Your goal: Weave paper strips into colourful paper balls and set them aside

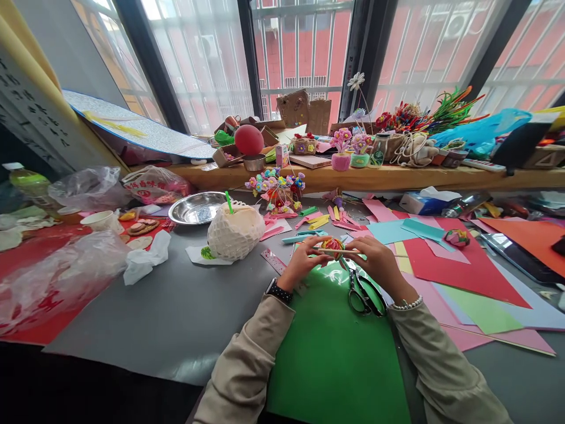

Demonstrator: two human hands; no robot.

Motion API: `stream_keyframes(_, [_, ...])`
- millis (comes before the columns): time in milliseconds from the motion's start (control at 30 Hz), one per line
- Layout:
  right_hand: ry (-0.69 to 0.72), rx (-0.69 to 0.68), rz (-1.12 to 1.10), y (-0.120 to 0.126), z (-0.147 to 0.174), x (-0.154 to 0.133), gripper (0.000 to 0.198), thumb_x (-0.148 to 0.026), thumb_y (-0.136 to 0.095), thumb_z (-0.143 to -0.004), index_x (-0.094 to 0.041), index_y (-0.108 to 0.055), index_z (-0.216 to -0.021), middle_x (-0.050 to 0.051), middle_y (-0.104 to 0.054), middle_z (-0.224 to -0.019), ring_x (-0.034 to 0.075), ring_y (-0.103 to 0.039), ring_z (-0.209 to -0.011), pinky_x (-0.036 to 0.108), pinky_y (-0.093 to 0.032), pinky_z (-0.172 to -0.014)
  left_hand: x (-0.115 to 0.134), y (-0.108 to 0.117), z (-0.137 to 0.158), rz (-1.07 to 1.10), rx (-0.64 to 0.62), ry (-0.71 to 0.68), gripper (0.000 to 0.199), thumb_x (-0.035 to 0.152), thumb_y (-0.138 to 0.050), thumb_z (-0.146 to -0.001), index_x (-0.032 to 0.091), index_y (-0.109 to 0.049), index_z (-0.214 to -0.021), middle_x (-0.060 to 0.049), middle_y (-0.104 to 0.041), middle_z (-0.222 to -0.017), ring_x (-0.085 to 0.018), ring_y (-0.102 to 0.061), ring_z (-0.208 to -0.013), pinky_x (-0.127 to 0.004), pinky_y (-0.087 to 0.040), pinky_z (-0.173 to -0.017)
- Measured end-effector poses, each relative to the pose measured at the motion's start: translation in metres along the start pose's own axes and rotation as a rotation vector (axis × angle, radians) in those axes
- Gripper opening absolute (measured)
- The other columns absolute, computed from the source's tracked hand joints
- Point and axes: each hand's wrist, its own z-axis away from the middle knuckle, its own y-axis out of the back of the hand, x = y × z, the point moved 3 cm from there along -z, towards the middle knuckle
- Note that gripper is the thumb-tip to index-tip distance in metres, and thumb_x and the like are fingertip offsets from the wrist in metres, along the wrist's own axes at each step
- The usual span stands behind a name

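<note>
My left hand (305, 260) and my right hand (376, 259) are raised over the table, fingers closed. Both pinch a thin wooden stick (339, 251), which runs level between them and pokes out past my right hand. At the fingertips, against the stick, is a small ball of folded coloured paper (333, 244), red, yellow and green. Whether the stick passes through it or lies in front, I cannot tell. Below my hands lies a green sheet (338, 353), with black-handled scissors (366, 294) on its upper right. A pink patterned ruler (273, 261) lies left of my left hand.
Coloured paper sheets (454, 265) spread to the right, with another paper ball (457, 238) on them. To the left stand a coconut in white netting (236, 231) and a metal plate (196, 207). Pots of handmade flowers (341, 152) line the windowsill.
</note>
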Motion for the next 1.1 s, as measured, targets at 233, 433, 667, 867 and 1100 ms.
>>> stream_keyframes(233, [-0.104,0.054,0.045,-0.003,0.001,0.001,0.019,-0.037,-0.052,-0.078,-0.019,-0.059,-0.074,0.004,-0.062,-0.072,0.019,-0.054,-0.071,0.028,-0.038,-0.057,0.003,-0.001,0.004,-0.078,0.116,0.0,0.049,0.035,-0.065,-0.065,0.021,-0.053,-0.111,-0.01,-0.045,-0.121,-0.016,-0.058,-0.083,-0.027,-0.048,-0.071])
stream_keyframes(433, [-0.116,0.146,0.145,-0.013,0.002,-0.017,0.013,-0.028,-0.053,-0.078,-0.018,-0.057,-0.072,0.004,-0.06,-0.068,0.02,-0.051,-0.07,0.029,-0.036,-0.058,-0.003,-0.01,0.006,-0.124,0.12,-0.04,0.061,0.036,-0.066,-0.063,0.023,-0.044,-0.119,-0.01,-0.044,-0.119,-0.013,-0.057,-0.075,-0.025,-0.049,-0.063])
stream_keyframes(667, [-0.07,0.186,0.085,-0.021,0.002,-0.03,0.006,-0.021,-0.053,-0.077,-0.018,-0.058,-0.08,0.002,-0.061,-0.073,0.018,-0.051,-0.073,0.028,-0.038,-0.062,-0.009,-0.002,0.002,-0.127,0.282,-0.11,0.054,0.031,-0.068,-0.061,0.023,-0.049,-0.111,-0.006,-0.049,-0.112,-0.013,-0.056,-0.084,-0.026,-0.047,-0.076])
stream_keyframes(867, [-0.107,0.229,0.139,-0.023,0.004,-0.031,0.011,-0.025,-0.052,-0.079,-0.017,-0.058,-0.074,0.003,-0.061,-0.069,0.018,-0.052,-0.07,0.027,-0.037,-0.059,-0.008,-0.005,0.002,-0.028,0.28,-0.089,0.054,0.028,-0.07,-0.06,0.018,-0.049,-0.108,-0.008,-0.05,-0.111,-0.018,-0.056,-0.093,-0.029,-0.047,-0.079])
stream_keyframes(1100, [-0.13,0.251,0.206,-0.024,0.003,-0.033,0.02,-0.029,-0.048,-0.08,-0.017,-0.055,-0.066,0.003,-0.058,-0.062,0.017,-0.051,-0.062,0.026,-0.034,-0.054,-0.011,-0.006,0.001,0.065,0.283,-0.027,0.052,0.024,-0.071,-0.058,0.019,-0.052,-0.105,-0.007,-0.056,-0.106,-0.018,-0.057,-0.09,-0.032,-0.046,-0.082])
